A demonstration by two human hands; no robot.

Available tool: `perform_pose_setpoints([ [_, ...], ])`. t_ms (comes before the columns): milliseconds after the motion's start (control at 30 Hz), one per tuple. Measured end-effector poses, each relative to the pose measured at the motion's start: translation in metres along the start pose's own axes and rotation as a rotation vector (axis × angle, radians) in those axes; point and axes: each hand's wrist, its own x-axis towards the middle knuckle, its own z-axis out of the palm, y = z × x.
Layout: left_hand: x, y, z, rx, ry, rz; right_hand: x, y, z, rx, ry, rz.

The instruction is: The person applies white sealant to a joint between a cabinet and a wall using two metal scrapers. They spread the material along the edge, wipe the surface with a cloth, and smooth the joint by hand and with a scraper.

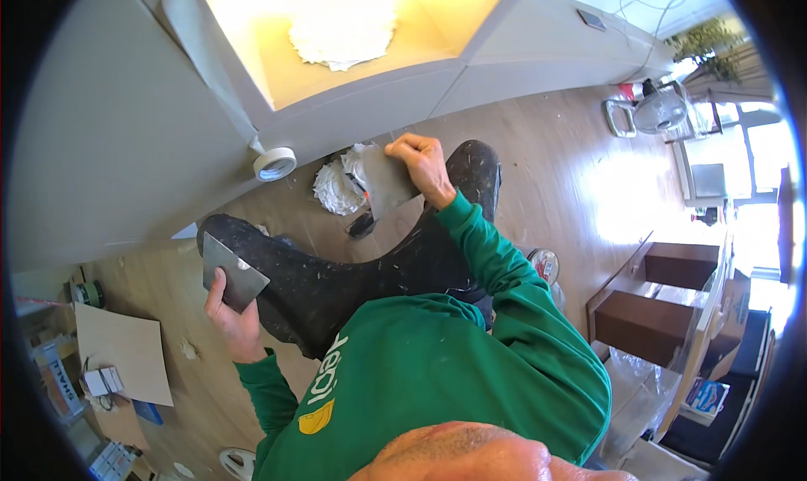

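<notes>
My left hand (235,321) grips a flat grey metal filling-knife blade (235,273), with a small white smear on it, in front of my left knee. In my right hand (423,166) is a wide grey flat blade (389,181), its top edge pinched between thumb and fingers. This blade stands beside a white, lumpy, putty-like mass (338,189) on the floor between my legs. A dark-handled tool (361,225) lies next to the mass, partly behind the blade. A roll of white tape (275,164) hangs against the pale panel at the front left.
Ahead stands a pale panel (370,101) with a lit niche holding a white crumpled mass (343,37). Cardboard sheet (126,351) and boxes lie at left. At right are a wooden unit with brown compartments (643,320) and a fan (660,111). A round can (545,265) sits by my right side.
</notes>
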Motion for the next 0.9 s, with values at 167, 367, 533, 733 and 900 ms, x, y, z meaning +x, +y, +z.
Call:
perform_pose_setpoints([
  [167, -0.013, -0.002, 0.02, 0.078, -0.064, -0.027, 0.023, -0.004, -0.056, -0.157, 0.186, -0.071],
  [367, -0.03, -0.019, 0.07, 0.113, -0.205, -0.027, 0.103, -0.019, -0.121, -0.445, 0.359, -0.395],
  [533, -0.043, -0.034, 0.078, 0.126, -0.188, -0.067, 0.125, 0.013, -0.132, -0.453, 0.329, -0.346],
  [733, -0.036, -0.042, 0.079, 0.182, -0.166, -0.08, 0.077, 0.018, -0.085, -0.42, 0.371, -0.24],
  [900, -0.045, -0.049, 0.101, 0.211, -0.211, -0.084, 0.091, 0.014, -0.07, -0.48, 0.32, -0.211],
])
